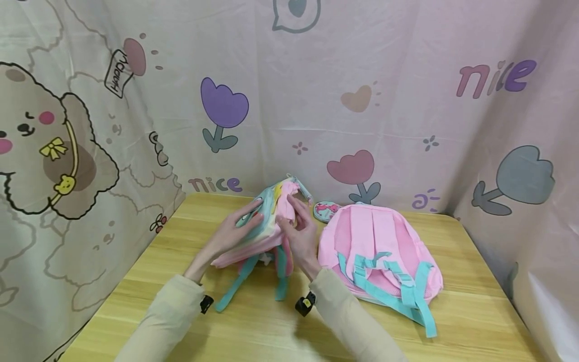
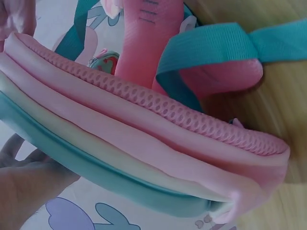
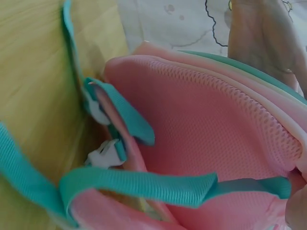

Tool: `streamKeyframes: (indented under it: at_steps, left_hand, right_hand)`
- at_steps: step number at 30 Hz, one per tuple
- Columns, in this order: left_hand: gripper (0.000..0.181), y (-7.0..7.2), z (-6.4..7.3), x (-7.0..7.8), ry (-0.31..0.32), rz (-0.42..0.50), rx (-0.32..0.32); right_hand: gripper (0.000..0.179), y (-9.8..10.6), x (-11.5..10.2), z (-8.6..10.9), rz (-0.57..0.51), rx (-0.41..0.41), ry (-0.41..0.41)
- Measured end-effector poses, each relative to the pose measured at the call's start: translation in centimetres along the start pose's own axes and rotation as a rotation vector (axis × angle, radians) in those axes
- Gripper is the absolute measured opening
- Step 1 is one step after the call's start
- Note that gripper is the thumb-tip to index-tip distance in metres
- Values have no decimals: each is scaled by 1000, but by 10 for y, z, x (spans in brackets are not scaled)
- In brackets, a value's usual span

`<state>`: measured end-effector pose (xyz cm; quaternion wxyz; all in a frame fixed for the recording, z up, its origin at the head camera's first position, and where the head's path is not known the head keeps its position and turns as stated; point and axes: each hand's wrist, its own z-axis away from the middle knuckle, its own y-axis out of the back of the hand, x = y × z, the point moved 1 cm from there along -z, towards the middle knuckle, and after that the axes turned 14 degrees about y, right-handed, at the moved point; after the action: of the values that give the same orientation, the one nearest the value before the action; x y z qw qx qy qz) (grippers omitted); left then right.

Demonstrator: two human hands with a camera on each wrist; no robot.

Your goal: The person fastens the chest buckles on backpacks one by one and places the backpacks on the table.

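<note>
A small pink and teal backpack point(image 1: 260, 234) stands tilted on the table, its mesh back point(image 3: 192, 129) towards the person. My left hand point(image 1: 232, 231) rests on its teal front with fingers extended; the left wrist view also shows this hand point(image 2: 33, 191) against the front panel. At the other side, my right hand point(image 1: 302, 236) pinches the pink side fabric between thumb and fingers. Teal straps point(image 1: 239, 284) hang from the backpack onto the table. White buckles point(image 3: 106, 154) show on the straps in the right wrist view.
Another pink backpack point(image 1: 377, 226) lies at the right, straps up, with teal webbing trailing towards the front. A small teal and pink item point(image 1: 326, 211) lies between the backpacks. The wooden table point(image 1: 244, 337) meets a printed cloth point(image 1: 289, 125) at its back and sides.
</note>
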<state>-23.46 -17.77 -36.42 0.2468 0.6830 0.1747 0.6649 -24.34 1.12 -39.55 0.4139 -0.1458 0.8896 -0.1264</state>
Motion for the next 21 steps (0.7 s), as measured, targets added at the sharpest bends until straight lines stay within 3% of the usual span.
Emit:
streamKeyframes:
  at_steps: [8,21]
  left_hand:
    - [54,0,-4,14,-66,110,-3]
    - [52,13,-11,36,-90,268,1]
  right_hand:
    - [60,-6,-2,-11,-109,-26,50]
    - [63,-18,-15,-41,-55,-115,142]
